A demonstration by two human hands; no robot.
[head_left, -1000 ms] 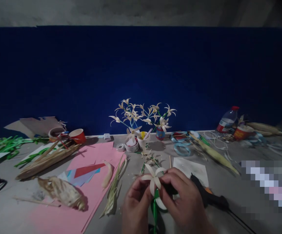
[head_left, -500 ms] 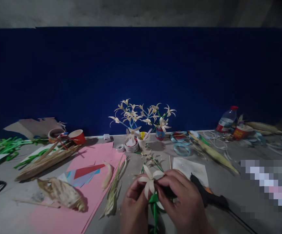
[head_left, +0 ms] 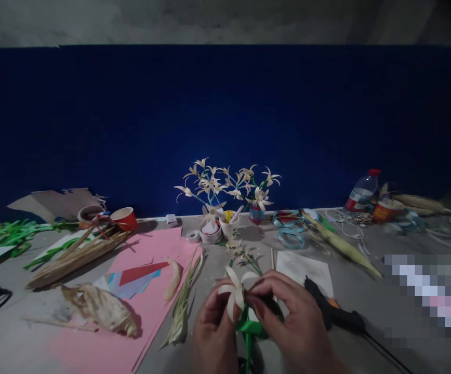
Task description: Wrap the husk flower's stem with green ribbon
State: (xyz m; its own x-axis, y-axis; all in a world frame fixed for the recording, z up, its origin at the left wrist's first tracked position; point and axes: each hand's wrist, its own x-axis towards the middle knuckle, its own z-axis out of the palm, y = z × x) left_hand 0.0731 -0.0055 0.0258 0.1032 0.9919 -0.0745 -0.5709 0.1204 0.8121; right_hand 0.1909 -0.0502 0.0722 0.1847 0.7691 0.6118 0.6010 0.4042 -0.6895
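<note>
Between my two hands is a pale cream handmade flower [head_left: 236, 293] with long curved petals. My left hand [head_left: 215, 322] pinches it from the left, its fingers partly hidden behind the petals. My right hand [head_left: 291, 317] grips it close to the centre, thumb and forefinger pressed together. Just under the bloom hangs a green strip [head_left: 251, 326], and a green stem runs down between my wrists. Beyond my fingers, more small cream flowers [head_left: 243, 253] on green stems lie on the table.
A black glue gun [head_left: 334, 311] with a cord lies right of my right hand, beside white paper [head_left: 307, 267]. Pink paper [head_left: 101, 348] and dried corn husks [head_left: 96, 309] spread leftward. Cups with finished flowers [head_left: 212, 184] stand at the back. A bottle [head_left: 363, 192] stands back right.
The flower has turned and tilted leftward in my fingers. The green strip beneath it now shows wider, spread out to the sides. My hands have stayed nearly in place.
</note>
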